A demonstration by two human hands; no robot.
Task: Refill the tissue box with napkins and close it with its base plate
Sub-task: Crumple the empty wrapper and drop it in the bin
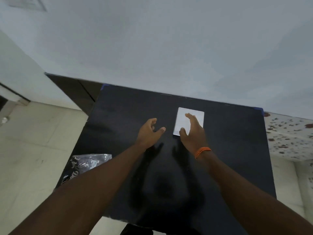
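Nearest the camera, two bare forearms reach forward over a black table [228, 150], which stands against a pale wall [169, 48]. By the left forearm, at the table's near left corner, lies a dark printed plastic packet [84, 163]; what is in it cannot be told.

Further out, the left hand [149, 131] hangs above the bare tabletop with fingers spread and slightly curled, thumb pointing toward the other hand, and nothing in its grasp. Just to its right, across a small gap, the right hand [193, 133] is likewise spread wide and holds nothing. An orange thread band [202, 152] circles its wrist.

Under the right hand's fingers and thumb lies a flat white rectangular plate [182, 119], apparently the box's base plate, resting on the table. The hand covers the plate's near right part; its thumb sits over the plate's near edge and its fingertips reach toward the middle. Whether the hand touches the plate or only hovers over it cannot be told. The left hand is well clear of the plate, to its left.

Beyond the plate, the table's far edge meets the wall, with blue tape [260, 110] at the far corners. Light tiled floor [33, 150] shows to the left of the table and a speckled surface [288, 133] to the right.
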